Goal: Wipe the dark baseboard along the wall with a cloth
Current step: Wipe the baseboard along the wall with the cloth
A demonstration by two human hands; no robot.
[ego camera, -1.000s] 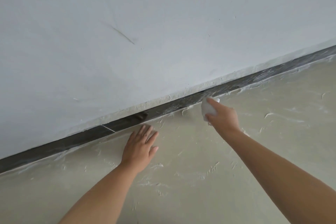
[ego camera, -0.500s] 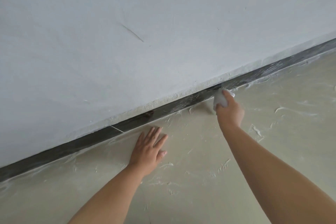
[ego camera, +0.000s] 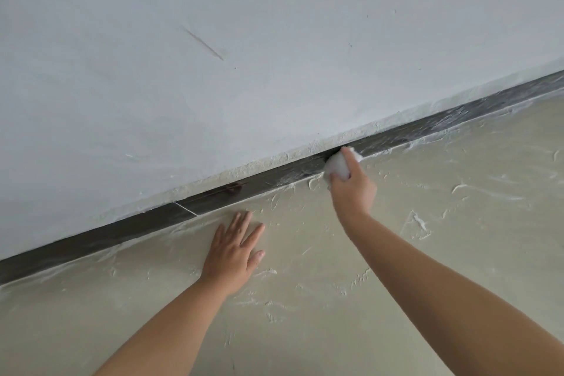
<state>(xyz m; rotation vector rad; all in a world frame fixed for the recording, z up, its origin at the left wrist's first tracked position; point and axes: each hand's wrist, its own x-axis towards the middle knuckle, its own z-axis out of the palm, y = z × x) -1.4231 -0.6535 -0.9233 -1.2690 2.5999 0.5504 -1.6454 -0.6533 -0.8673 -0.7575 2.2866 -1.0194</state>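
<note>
A dark baseboard [ego camera: 146, 223] runs diagonally from the lower left to the upper right, between the white wall and the floor. White streaks cover its right stretch. My right hand [ego camera: 354, 189] grips a bunched white cloth [ego camera: 337, 166] and presses it against the baseboard, with the index finger stretched over the cloth. My left hand [ego camera: 233, 249] lies flat on the floor with its fingers spread, just below the baseboard and left of the cloth.
The white plastered wall [ego camera: 244, 40] fills the upper half and bears a thin scratch [ego camera: 203, 43]. The beige floor [ego camera: 457, 223] carries smears and lumps of dried white plaster. A pale joint line [ego camera: 186, 209] crosses the baseboard.
My right hand has slid the cloth to the right along the baseboard. The left hand has stayed flat on the floor while the view shifted a little.
</note>
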